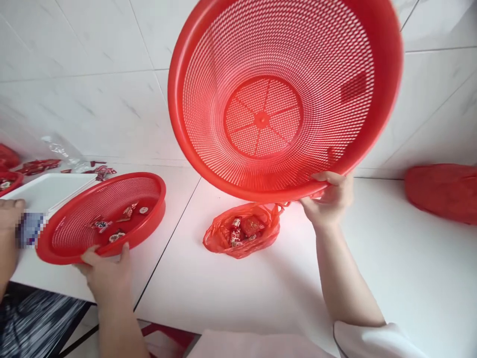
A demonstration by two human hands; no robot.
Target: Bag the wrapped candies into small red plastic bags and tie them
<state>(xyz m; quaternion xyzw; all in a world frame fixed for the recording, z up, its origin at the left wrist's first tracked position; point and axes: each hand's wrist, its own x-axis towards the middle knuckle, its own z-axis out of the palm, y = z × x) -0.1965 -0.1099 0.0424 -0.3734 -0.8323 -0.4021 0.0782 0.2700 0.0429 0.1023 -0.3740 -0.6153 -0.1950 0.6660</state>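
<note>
My right hand (331,199) grips the lower rim of a large red plastic mesh basket (208,164), raised and tilted with its opening toward me; nothing lies inside it. On the left, my left hand (108,273) is closed on the near rim of a second red mesh basket (158,211), which leans and holds several small wrapped pieces (127,213). Between them on the table (238,293) sits an open red plastic bag (216,236) with small red packets (253,226) in it. The large basket's rim is just above the bag.
At far left is another person's hand (9,223) beside a white tray (52,186). Behind lie red wrapped packets (40,166) and a clear plastic bottle (63,151). A full red bag (447,191) rests at right. A tiled wall (93,114) stands behind the table.
</note>
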